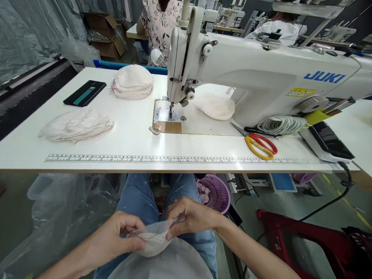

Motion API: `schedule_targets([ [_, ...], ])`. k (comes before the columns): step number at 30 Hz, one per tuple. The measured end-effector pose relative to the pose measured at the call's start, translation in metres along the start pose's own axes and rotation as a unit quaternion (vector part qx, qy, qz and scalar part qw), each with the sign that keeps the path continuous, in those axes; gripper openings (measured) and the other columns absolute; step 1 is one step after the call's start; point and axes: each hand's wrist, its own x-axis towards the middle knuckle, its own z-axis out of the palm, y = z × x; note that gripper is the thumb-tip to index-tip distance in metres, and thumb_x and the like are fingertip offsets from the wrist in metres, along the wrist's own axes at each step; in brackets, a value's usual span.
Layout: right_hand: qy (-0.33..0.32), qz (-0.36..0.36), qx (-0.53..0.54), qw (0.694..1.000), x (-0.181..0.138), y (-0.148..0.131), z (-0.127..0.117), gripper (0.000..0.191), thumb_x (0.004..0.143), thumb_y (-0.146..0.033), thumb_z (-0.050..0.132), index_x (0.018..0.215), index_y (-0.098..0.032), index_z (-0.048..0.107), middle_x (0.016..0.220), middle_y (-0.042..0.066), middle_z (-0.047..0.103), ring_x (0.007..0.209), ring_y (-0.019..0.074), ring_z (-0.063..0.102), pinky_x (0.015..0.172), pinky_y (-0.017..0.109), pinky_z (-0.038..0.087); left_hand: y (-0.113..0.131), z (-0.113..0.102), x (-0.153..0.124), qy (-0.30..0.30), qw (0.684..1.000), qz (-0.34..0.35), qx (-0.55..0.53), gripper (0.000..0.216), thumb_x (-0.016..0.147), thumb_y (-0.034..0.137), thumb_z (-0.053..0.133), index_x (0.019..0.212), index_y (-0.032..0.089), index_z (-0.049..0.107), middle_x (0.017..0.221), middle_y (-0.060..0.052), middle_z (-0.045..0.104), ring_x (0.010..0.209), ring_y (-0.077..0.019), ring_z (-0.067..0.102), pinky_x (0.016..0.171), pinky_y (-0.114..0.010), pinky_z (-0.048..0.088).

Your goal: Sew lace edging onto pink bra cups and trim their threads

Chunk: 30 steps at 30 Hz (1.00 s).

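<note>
Low over my lap, both hands pinch a small pale fabric piece [154, 241] with a dotted lace layer. My left hand [117, 238] grips its left edge with thumb and fingers closed. My right hand [188, 219] pinches the upper right edge. A larger pale fabric sheet [174, 265] lies under it on my jeans. The white JUKI sewing machine [261, 73] stands on the white table [130, 135] above, its needle plate [164, 116] bare.
On the table lie a stack of lace pieces [77, 126], a stack of pink padded cups [133, 82], a phone [85, 93], another cup [215, 106] behind the needle, scissors [258, 144], coiled white cord [281, 124]. A purple basket [215, 192] and red stool [305, 236] sit below. Another person [161, 23] works beyond.
</note>
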Motion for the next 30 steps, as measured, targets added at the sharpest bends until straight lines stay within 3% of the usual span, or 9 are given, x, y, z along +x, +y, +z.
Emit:
schedule_targets([
  [6,0.011,0.01,-0.063,0.998,0.002,-0.005,0.007,0.04,0.071,-0.05,0.07,0.086,-0.012,0.07,0.076,0.003,0.065,0.069,0.0139,0.059,0.06,0.021,0.044,0.007,0.003,0.004,-0.004,0.999,0.021,0.024,0.016,0.068,0.027,0.063,0.07,0.013,0.07,0.058,0.004,0.051,0.057,-0.0108,0.041,0.054,-0.02,0.03],
  [15,0.042,0.022,-0.108,0.993,0.006,-0.02,0.016,0.035,0.074,-0.047,0.068,0.075,-0.013,0.063,0.064,-0.003,0.051,0.058,0.0085,0.045,0.05,0.018,0.032,0.011,0.005,0.004,0.056,0.99,0.069,0.114,0.014,0.07,0.026,0.06,0.069,0.015,0.068,0.056,0.006,0.044,0.055,-0.0101,0.037,0.054,-0.019,0.028],
  [22,0.114,0.012,-0.106,0.988,0.01,-0.019,0.025,0.04,0.072,-0.051,0.069,0.066,-0.013,0.057,0.059,-0.004,0.047,0.054,0.0077,0.041,0.048,0.019,0.029,0.008,0.001,0.003,0.107,0.988,0.046,0.103,0.023,0.068,0.032,0.064,0.087,0.02,0.07,0.075,0.0,0.064,0.073,-0.0182,0.053,0.068,-0.023,0.039],
  [30,0.137,0.018,-0.167,0.976,0.006,-0.016,0.026,0.03,0.076,-0.041,0.067,0.067,-0.015,0.057,0.063,-0.004,0.046,0.055,0.0078,0.041,0.049,0.019,0.027,-0.011,0.002,0.008,0.094,0.995,0.038,-0.017,0.028,0.075,0.034,0.064,0.097,0.018,0.068,0.088,-0.005,0.07,0.083,-0.0217,0.06,0.073,-0.025,0.045],
])
